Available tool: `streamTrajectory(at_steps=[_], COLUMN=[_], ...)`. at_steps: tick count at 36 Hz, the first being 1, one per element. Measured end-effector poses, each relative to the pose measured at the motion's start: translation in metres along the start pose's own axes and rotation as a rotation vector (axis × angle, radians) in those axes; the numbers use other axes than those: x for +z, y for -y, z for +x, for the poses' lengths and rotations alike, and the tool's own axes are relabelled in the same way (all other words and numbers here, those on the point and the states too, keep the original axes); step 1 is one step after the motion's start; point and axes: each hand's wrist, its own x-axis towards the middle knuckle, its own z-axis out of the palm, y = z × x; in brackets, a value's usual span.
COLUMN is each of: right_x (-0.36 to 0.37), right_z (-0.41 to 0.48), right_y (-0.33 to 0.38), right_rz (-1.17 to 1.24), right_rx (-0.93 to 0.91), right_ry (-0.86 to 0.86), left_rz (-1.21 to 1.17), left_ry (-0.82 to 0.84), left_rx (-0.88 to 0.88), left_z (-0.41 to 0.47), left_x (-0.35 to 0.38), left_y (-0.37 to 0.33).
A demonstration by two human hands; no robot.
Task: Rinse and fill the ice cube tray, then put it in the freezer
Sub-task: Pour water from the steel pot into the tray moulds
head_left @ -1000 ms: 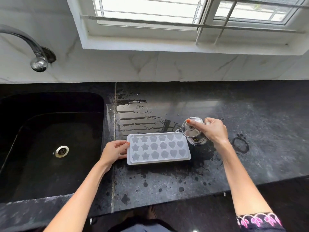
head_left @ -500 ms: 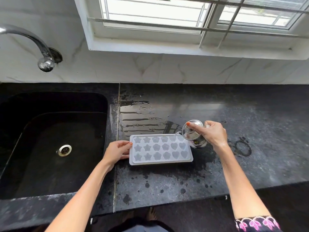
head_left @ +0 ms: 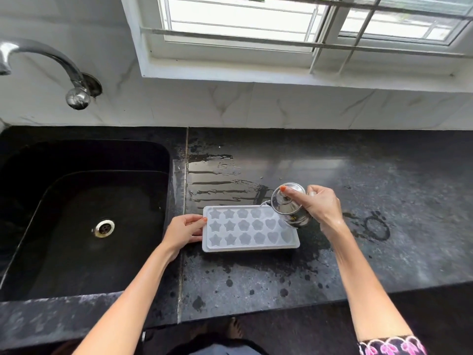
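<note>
Nearest to us, at the bottom right corner, a dark sleeve point(head_left: 391, 345) with a pink flower pattern ends above the bare right forearm, and both arms reach out over the front edge of the black speckled stone countertop point(head_left: 256, 285), whose matte surface is dotted with round dark water drops. Our left hand point(head_left: 183, 233) rests at the short left end of the ice cube tray point(head_left: 249, 230), fingers curled and pressed together against its rim, the nails painted orange. This tray is a flat white translucent plastic rectangle lying on the counter just right of the seam beside the sink, with three rows of moulded cells shaped as stars, flowers and hearts. Over its far right corner our right hand point(head_left: 320, 204) is wrapped tight around a small polished steel pitcher point(head_left: 289, 206), round-bodied and mirror-bright, tilted toward the tray with its thin spout at the rim; we cannot tell whether water is running from it. Right of that hand a wet ring point(head_left: 376, 228) marks the stone. Left of the tray sinks the deep black rectangular basin point(head_left: 84, 272) with a round metal drain point(head_left: 103, 228). Beyond lie glossy streaks of water, then the white veined marble backsplash point(head_left: 256, 106), the curved chrome tap point(head_left: 64, 73), and the white-framed barred window point(head_left: 307, 29).
</note>
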Motion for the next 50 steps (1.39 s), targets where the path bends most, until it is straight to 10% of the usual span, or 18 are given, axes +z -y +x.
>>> streamTrajectory(at_steps=[50], right_x=[0.021], right_z=[-0.005], right_y=[0.015], right_rz=[0.027], right_rx=[-0.034], right_ry=[0.013], left_rz=[0.016], left_ry=[-0.024], left_rx=[-0.016], left_z=[-0.003], left_x=[0.003], left_y=[-0.003])
